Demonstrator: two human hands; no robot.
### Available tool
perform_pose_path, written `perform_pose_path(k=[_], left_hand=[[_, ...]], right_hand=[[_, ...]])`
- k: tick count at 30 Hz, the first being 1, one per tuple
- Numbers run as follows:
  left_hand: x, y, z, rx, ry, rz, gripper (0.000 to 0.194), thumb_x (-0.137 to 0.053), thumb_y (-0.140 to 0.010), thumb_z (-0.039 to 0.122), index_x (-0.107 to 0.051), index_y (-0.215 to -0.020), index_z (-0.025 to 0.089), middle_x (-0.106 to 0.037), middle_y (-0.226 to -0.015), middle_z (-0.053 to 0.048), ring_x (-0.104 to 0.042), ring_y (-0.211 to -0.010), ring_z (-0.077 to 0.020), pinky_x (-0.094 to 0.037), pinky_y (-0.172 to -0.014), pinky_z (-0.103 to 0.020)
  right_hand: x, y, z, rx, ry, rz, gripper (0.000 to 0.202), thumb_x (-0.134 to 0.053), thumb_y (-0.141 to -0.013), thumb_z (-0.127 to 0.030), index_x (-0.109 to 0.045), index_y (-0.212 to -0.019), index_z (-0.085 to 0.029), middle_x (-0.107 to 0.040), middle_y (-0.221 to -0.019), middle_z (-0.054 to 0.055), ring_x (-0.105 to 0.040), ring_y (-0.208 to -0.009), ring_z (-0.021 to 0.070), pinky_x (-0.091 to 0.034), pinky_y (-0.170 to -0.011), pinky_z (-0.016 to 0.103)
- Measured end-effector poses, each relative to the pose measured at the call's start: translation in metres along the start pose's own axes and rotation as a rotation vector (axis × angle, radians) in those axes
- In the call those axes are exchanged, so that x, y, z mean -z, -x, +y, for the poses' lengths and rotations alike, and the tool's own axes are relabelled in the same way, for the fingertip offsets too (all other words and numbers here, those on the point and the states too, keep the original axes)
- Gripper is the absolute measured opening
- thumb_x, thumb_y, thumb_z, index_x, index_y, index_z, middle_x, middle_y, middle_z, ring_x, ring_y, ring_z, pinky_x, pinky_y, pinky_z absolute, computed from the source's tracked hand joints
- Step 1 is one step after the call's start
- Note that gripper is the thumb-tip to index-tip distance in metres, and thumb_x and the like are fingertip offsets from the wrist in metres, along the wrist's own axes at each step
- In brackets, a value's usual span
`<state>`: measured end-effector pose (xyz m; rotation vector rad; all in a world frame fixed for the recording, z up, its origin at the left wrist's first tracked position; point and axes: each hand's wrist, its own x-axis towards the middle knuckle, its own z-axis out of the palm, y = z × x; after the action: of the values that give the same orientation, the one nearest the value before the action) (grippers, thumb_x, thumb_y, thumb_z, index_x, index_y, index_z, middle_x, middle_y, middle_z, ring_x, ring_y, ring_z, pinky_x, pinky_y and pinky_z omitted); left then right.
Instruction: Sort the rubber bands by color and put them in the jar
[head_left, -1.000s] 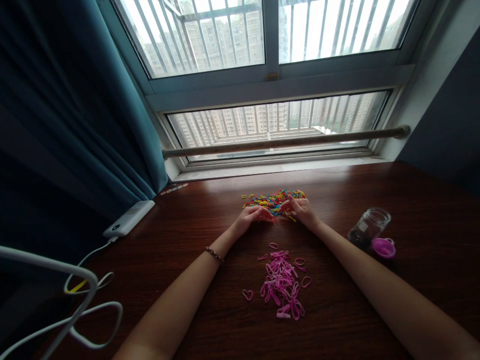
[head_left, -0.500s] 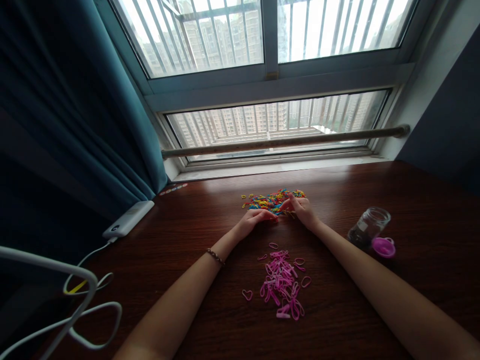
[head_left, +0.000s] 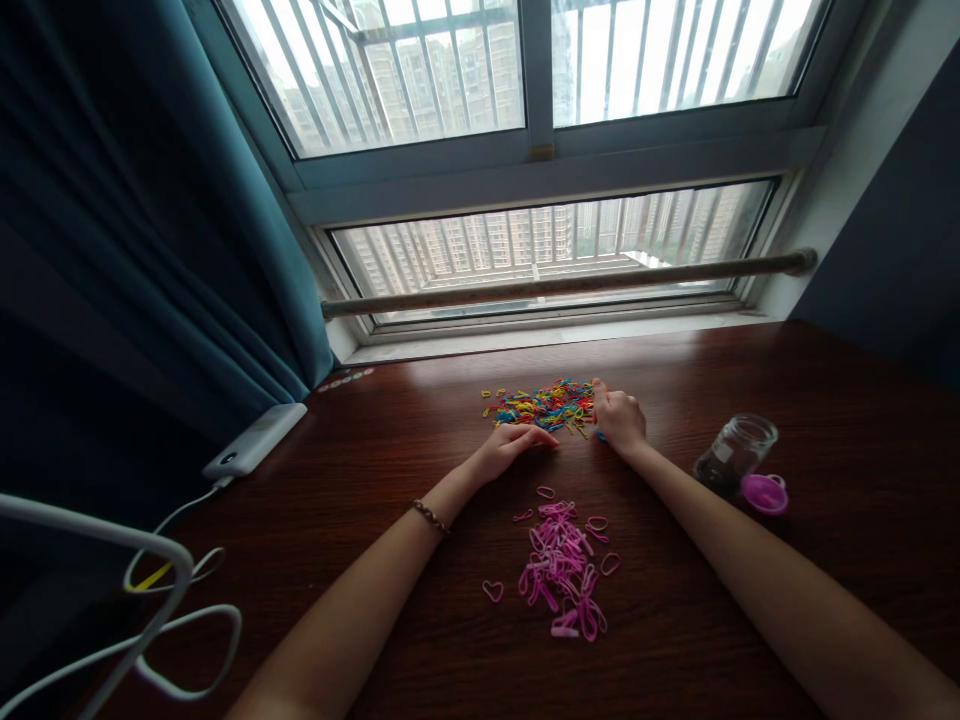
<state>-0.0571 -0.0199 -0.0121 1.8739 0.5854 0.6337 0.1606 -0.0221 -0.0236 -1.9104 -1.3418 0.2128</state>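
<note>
A flat heap of small red, yellow and blue bands (head_left: 546,404) lies on the dark wooden table near the window. My left hand (head_left: 519,446) rests at the heap's front edge, fingers stretched to the right, holding nothing. At the heap's right end is my right hand (head_left: 619,418), its fingers curled and partly hidden, with a bit of blue showing beneath it; whether it grips any bands I cannot tell. Nearer to me, between my forearms, a looser pile of pink bands (head_left: 561,555) is spread, with a heart-shaped pink band (head_left: 493,591) to its left.
An open glass jar (head_left: 739,450) with dark contents leans right of my right forearm, beside a pink lid (head_left: 765,494). A white power bank (head_left: 256,440) with a white cable sits at the left by the blue curtain (head_left: 247,250). The barred window is behind the table.
My right hand has moved right, from over the heap to its right end, uncovering more of the coloured bands. My left hand has stayed nearly in place.
</note>
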Motion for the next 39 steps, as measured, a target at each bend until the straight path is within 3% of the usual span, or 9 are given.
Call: perform_pose_path(k=[6,10,12,17,21,26,31,34,39], left_hand=[[0.005,-0.004,-0.014,-0.03,-0.214,0.336,0.039,-0.036,-0.086,0.041,-0.064,-0.093,0.015,-0.066,-0.095,-0.007,-0.059,-0.091,-0.0196,-0.043,-0.086,-0.032],[0.022,-0.006,-0.027,0.018,-0.337,0.793,0.041,-0.029,-0.088,0.04,-0.061,-0.097,0.015,-0.063,-0.102,-0.009,-0.057,-0.098,-0.0191,-0.041,-0.089,-0.032],[0.031,-0.005,-0.035,0.134,-0.482,0.929,0.042,-0.029,-0.087,0.039,-0.057,-0.105,0.013,-0.058,-0.113,-0.012,-0.051,-0.108,-0.0209,-0.036,-0.095,-0.034],[0.038,-0.004,-0.048,0.438,-0.777,0.722,0.048,-0.033,-0.085,0.044,-0.05,-0.116,0.011,-0.044,-0.128,-0.018,-0.033,-0.124,-0.0289,-0.021,-0.101,-0.047],[0.033,-0.004,-0.047,0.31,-0.766,0.512,0.051,-0.029,-0.086,0.046,-0.045,-0.122,0.013,-0.041,-0.131,-0.015,-0.032,-0.125,-0.0246,-0.022,-0.103,-0.042],[0.026,-0.005,-0.038,0.075,-0.636,0.378,0.051,-0.027,-0.087,0.046,-0.041,-0.126,0.015,-0.04,-0.133,-0.009,-0.035,-0.124,-0.0179,-0.026,-0.104,-0.032],[0.031,-0.003,-0.037,0.096,-0.761,0.576,0.049,-0.025,-0.088,0.043,-0.048,-0.119,0.012,-0.048,-0.126,-0.013,-0.038,-0.121,-0.021,-0.028,-0.102,-0.036],[0.043,-0.004,-0.044,0.171,-0.926,0.658,0.052,-0.028,-0.087,0.045,-0.047,-0.119,0.01,-0.044,-0.129,-0.016,-0.03,-0.126,-0.0252,-0.02,-0.105,-0.042],[0.058,-0.008,-0.056,0.351,-0.946,0.498,0.061,-0.028,-0.084,0.053,-0.037,-0.127,0.01,-0.036,-0.135,-0.016,-0.023,-0.129,-0.0277,-0.014,-0.104,-0.05]], right_hand=[[-0.003,0.002,0.001,0.063,-0.167,-0.005,0.064,-0.019,-0.083,-0.059,-0.058,-0.05,-0.022,-0.06,-0.046,0.006,-0.058,-0.051,0.0193,-0.041,-0.058,0.028],[-0.003,-0.001,0.001,0.109,-0.355,0.114,0.065,-0.012,-0.085,-0.056,-0.061,-0.064,-0.019,-0.065,-0.059,0.005,-0.06,-0.057,0.0173,-0.043,-0.064,0.027],[-0.004,-0.005,0.003,0.114,-0.332,0.164,0.063,-0.013,-0.086,-0.054,-0.062,-0.075,-0.017,-0.067,-0.072,0.007,-0.061,-0.067,0.0182,-0.043,-0.069,0.028],[-0.016,-0.009,0.014,0.237,-0.109,0.041,0.057,-0.02,-0.087,-0.05,-0.055,-0.108,-0.011,-0.059,-0.109,0.016,-0.05,-0.105,0.0245,-0.036,-0.09,0.037],[-0.024,0.001,0.01,0.394,0.03,-0.164,0.056,-0.03,-0.085,-0.051,-0.048,-0.12,-0.011,-0.046,-0.127,0.015,-0.033,-0.123,0.0263,-0.025,-0.101,0.042],[-0.02,0.009,-0.005,0.63,-0.137,-0.276,0.048,-0.026,-0.088,-0.045,-0.049,-0.12,-0.018,-0.052,-0.122,0.008,-0.04,-0.119,0.0194,-0.03,-0.101,0.035],[-0.019,-0.002,0.007,0.378,-0.018,-0.034,0.056,-0.024,-0.087,-0.048,-0.048,-0.12,-0.01,-0.044,-0.128,0.016,-0.033,-0.123,0.0257,-0.026,-0.101,0.041],[-0.021,-0.007,0.018,0.21,0.176,-0.002,0.065,-0.028,-0.084,-0.053,-0.042,-0.125,-0.004,-0.037,-0.131,0.024,-0.026,-0.125,0.034,-0.023,-0.099,0.048],[-0.026,-0.006,0.019,0.263,0.275,-0.128,0.068,-0.029,-0.082,-0.058,-0.042,-0.126,-0.006,-0.037,-0.132,0.023,-0.028,-0.124,0.034,-0.02,-0.1,0.048]])
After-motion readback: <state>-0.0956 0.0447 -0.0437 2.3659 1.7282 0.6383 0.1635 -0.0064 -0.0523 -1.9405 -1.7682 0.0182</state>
